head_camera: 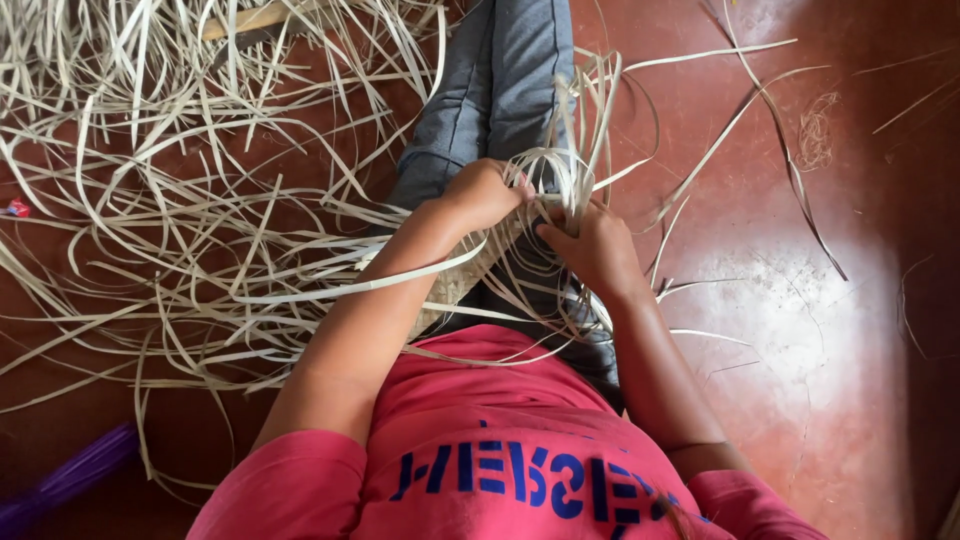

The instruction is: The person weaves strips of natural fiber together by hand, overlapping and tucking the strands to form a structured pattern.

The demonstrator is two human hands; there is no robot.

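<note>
I sit on the floor in a pink shirt and grey jeans (500, 70). A partly woven piece of pale cane strips (470, 275) rests on my lap. My left hand (485, 192) is closed around a bunch of thin pale strips (560, 165) at the top of the weave. My right hand (595, 245) pinches strips just beside it, thumb pointing left. Long loose ends curl up and away from both hands.
A big tangle of loose cane strips (170, 200) covers the red-brown floor on the left. A few stray strips (740, 110) and a small fibre wad (817, 130) lie to the right. A purple stick-like object (65, 480) sits bottom left. A wooden piece (245, 20) lies at the top.
</note>
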